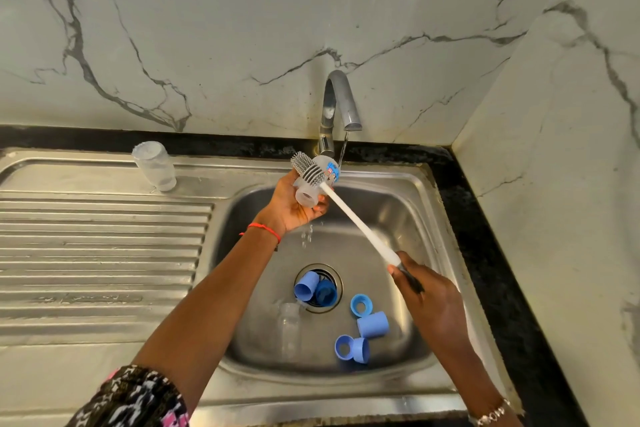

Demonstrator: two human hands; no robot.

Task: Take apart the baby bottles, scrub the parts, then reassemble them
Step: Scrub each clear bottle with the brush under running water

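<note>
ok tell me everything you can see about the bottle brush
The bottle brush has a long, straight white handle, apparently plastic, and a head of grey, rubbery-looking bristles in rows. It runs diagonally over the sink, head up and away. The right hand grips its dark lower end; the bristles lie against the outside of the clear bottle held in the left hand, beside the tap's thin stream.

Bottle scrubbing at sink
Left hand (294,208) grips bottle (317,180) beneath running tap (341,104); right hand (427,298) holds brush (346,211) against it.
</note>
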